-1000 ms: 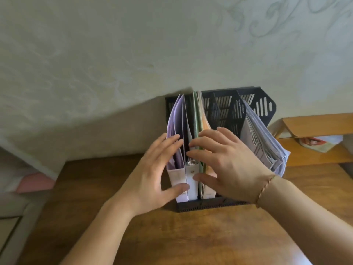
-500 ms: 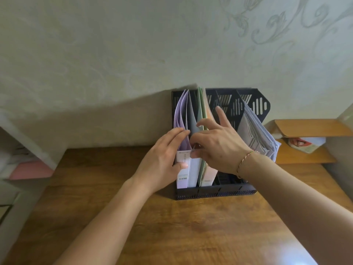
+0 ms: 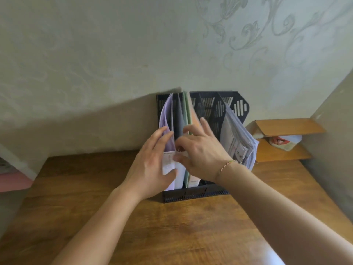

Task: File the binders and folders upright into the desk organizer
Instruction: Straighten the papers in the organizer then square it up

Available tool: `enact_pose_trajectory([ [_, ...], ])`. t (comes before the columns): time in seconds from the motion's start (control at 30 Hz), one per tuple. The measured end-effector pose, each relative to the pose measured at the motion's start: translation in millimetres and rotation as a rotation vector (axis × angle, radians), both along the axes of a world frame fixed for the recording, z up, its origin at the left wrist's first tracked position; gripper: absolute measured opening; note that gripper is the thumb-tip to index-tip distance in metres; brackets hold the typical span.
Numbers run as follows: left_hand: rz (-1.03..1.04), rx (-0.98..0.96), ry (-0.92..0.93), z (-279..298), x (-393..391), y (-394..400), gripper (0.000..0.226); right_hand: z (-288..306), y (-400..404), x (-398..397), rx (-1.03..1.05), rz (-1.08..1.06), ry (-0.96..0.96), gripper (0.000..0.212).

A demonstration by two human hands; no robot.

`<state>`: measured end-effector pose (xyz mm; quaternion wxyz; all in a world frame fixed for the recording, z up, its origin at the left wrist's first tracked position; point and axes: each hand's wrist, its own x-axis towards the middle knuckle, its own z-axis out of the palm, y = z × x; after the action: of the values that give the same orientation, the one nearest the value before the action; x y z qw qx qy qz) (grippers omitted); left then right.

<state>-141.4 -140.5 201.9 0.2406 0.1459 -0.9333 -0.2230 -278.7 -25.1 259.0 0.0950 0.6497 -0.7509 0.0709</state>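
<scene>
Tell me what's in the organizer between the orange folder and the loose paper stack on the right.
In the head view, only black dividers of the organizer show between the orange folder and the paper stack; those slots look bare, their lower part hidden by the right hand.
</scene>
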Motion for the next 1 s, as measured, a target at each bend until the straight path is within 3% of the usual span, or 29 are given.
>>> enact_pose_trajectory([
  [0.07,-0.028,0.055,0.054,10.7,0.7,7.0,0.087,-4.9,14.4,1.7,-0.154,0.041,-0.104,0.035],
  [0.13,-0.052,0.099,0.226,28.9,-2.8,17.8,0.076,-18.4,42.5,3.8,-0.475,0.064,-0.328,0.033],
  [0.23,-0.108,-0.011,0.475,63.5,-26.7,39.2,0.040,-65.5,96.9,3.5,-0.838,-0.238,-0.525,0.012],
  [0.33,-0.186,-0.037,0.317,96.2,-73.3,62.9,0.027,-116.5,119.0,-12.4,-0.615,-0.685,-0.697,0.019],
  [0.4,-0.154,-0.127,-0.006,102.0,-112.5,69.5,0.029,-138.4,114.4,-26.7,-0.467,-0.755,-0.752,0.030],
  [0.47,-0.099,-0.220,-0.323,97.9,-148.9,67.1,0.038,-149.6,102.6,-38.8,-0.445,-0.792,-0.752,0.031],
  [0.57,-0.074,-0.260,-0.555,86.8,-183.8,58.7,0.044,-163.4,86.8,-49.2,-0.406,-0.876,-0.709,0.027],
  [0.73,-0.108,-0.214,-0.555,68.1,-203.0,54.6,0.034,-169.8,64.1,-64.5,-0.420,-0.957,-0.782,0.038],
  [1.0,-0.150,-0.120,-0.524,61.5,-210.9,46.0,0.025,-154.4,30.6,-94.6,-0.323,-1.011,-0.776,0.028],
])
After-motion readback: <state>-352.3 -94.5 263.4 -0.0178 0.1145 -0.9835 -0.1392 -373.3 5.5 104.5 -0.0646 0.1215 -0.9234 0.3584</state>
